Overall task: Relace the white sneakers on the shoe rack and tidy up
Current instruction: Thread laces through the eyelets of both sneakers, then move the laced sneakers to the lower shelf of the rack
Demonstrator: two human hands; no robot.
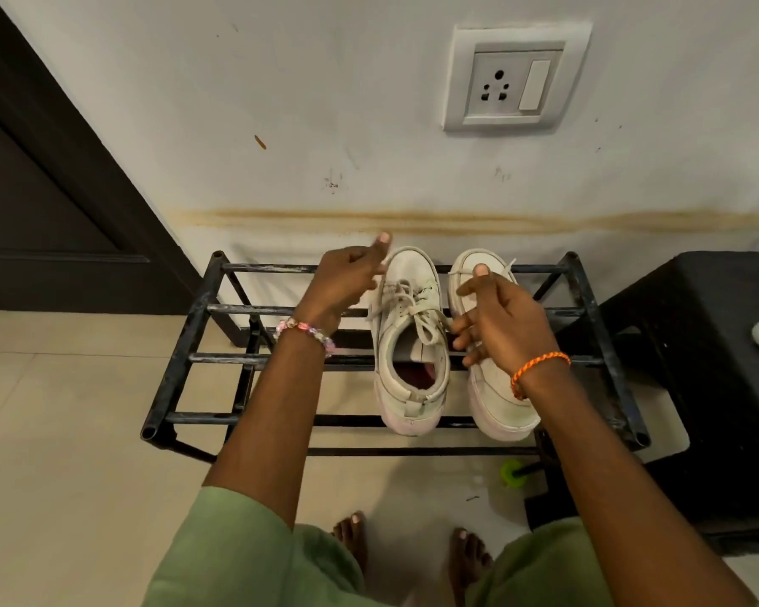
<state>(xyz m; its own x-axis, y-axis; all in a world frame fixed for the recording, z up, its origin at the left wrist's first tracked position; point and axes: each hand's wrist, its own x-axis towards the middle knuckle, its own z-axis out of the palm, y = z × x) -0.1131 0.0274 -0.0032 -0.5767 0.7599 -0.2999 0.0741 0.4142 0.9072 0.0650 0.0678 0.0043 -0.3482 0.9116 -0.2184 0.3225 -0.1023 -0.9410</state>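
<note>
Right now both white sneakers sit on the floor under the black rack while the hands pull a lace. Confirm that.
Not quite. The head view shows both white sneakers resting on the top bars of the black rack, not on the floor. The rest holds: the left hand and right hand are pulling a lace.

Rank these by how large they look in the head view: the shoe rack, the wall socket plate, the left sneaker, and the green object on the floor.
1. shoe rack
2. left sneaker and wall socket plate: look alike, and distance from the camera differs, so unranked
3. green object
</note>
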